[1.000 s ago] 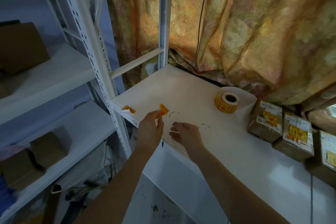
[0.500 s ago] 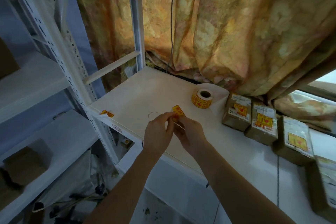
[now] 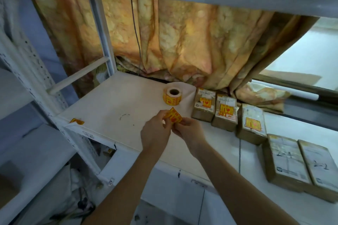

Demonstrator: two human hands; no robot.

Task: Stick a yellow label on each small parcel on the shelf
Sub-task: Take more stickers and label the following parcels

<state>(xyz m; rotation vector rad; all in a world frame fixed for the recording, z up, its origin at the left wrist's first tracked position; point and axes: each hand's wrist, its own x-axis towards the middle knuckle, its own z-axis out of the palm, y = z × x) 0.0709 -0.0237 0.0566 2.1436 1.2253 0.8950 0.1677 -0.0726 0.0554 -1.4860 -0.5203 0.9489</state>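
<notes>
So far, we count three small brown cardboard parcels with a yellow label on top: the first (image 3: pixel 204 103), the second (image 3: pixel 225 112) and the third (image 3: pixel 252 123), standing in a row along the white shelf board (image 3: pixel 113 107). To the right, two flatter brown parcels, one (image 3: pixel 287 160) just beside the other (image 3: pixel 319 165), show only white address sheets, so we judge these are left to do.

Our left hand (image 3: pixel 155 134) and right hand (image 3: pixel 188 130) meet above the shelf, fingertips of both pinching one yellow label with red print (image 3: pixel 175 116), held off the board. We cannot tell whether its backing is off.

The yellow label roll (image 3: pixel 172 96) lies near the first parcel, and a stray yellow label (image 3: pixel 77 121) sits at the shelf's left corner.
</notes>
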